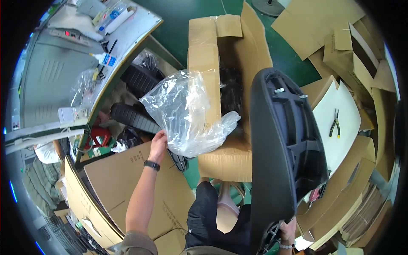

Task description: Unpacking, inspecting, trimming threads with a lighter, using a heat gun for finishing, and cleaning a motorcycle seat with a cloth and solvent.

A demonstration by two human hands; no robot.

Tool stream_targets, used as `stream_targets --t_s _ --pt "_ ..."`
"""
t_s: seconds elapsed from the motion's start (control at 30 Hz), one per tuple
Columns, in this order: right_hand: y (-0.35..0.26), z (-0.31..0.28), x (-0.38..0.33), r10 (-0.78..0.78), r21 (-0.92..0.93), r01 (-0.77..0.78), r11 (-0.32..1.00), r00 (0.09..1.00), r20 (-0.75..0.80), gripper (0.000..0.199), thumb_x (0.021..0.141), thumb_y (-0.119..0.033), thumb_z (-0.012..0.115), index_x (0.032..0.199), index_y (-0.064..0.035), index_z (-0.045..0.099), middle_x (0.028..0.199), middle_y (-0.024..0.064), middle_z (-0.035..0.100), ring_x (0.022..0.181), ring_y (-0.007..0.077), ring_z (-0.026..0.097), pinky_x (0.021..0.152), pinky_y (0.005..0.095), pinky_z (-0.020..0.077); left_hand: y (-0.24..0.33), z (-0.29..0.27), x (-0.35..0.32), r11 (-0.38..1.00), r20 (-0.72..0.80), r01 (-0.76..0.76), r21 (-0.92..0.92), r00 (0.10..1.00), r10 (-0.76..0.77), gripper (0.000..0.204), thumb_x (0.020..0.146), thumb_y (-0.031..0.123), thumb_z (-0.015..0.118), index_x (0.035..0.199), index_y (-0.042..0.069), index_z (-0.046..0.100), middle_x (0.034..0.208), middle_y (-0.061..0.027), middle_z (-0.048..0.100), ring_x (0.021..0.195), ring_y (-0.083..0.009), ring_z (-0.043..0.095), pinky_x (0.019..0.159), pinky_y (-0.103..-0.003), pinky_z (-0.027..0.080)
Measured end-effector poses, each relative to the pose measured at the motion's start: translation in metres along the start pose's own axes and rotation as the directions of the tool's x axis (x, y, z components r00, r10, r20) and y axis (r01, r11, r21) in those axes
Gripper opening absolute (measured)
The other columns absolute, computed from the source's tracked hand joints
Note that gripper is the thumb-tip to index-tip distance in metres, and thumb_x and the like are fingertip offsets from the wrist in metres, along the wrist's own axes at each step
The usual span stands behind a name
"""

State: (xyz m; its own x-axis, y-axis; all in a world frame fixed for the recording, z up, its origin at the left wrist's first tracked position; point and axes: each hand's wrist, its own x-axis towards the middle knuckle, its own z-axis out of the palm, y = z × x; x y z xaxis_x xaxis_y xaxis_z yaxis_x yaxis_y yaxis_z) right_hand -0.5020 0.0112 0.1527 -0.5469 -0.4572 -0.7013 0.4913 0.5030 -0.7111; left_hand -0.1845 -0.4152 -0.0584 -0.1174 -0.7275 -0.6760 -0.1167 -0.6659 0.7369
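Observation:
My left hand pinches the edge of a clear plastic bag, which spreads loosely over the near left side of an open cardboard box. Something dark, partly wrapped in plastic, lies inside that box. On the right, my right hand grips the lower end of a long black motorcycle seat. This seat stands on end beside the box, its ribbed underside and two metal bolts turned to the right. Part of the right hand's fingers is hidden behind the seat.
More black seats lie under the workbench at left, which bears a glue bottle. Pliers rest on a white sheet at right, among cardboard boxes. A flat carton leans at lower left.

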Motion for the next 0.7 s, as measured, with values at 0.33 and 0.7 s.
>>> stream_targets --t_s 0.33,0.7 --pt "0.040 0.013 0.005 0.170 -0.190 -0.151 0.970 0.982 0.087 0.046 0.077 -0.029 0.082 0.102 0.0047 0.064 0.092 0.0035 0.069 0.080 0.0109 0.062 0.073 0.0267 0.0514 -0.075 -0.039 0.032 0.988 -0.043 0.035 0.152 0.999 -0.029 0.070 0.087 0.019 0.060 0.149 0.004 0.032 0.148 -0.0130 0.042 0.136 -0.0243 0.039 0.112 -0.038 0.030" --pt "0.056 0.035 -0.002 0.191 -0.435 -0.146 0.889 0.980 0.062 0.048 0.081 -0.030 0.081 0.106 0.0065 0.062 0.091 0.0037 0.068 0.080 0.0090 0.058 0.073 0.0259 0.0508 0.053 0.141 0.079 0.034 0.155 -0.159 0.987 0.985 0.080 0.067 0.079 0.043 0.065 0.129 -0.001 0.055 0.113 -0.0256 0.067 0.109 -0.0384 0.064 0.094 -0.044 0.050"
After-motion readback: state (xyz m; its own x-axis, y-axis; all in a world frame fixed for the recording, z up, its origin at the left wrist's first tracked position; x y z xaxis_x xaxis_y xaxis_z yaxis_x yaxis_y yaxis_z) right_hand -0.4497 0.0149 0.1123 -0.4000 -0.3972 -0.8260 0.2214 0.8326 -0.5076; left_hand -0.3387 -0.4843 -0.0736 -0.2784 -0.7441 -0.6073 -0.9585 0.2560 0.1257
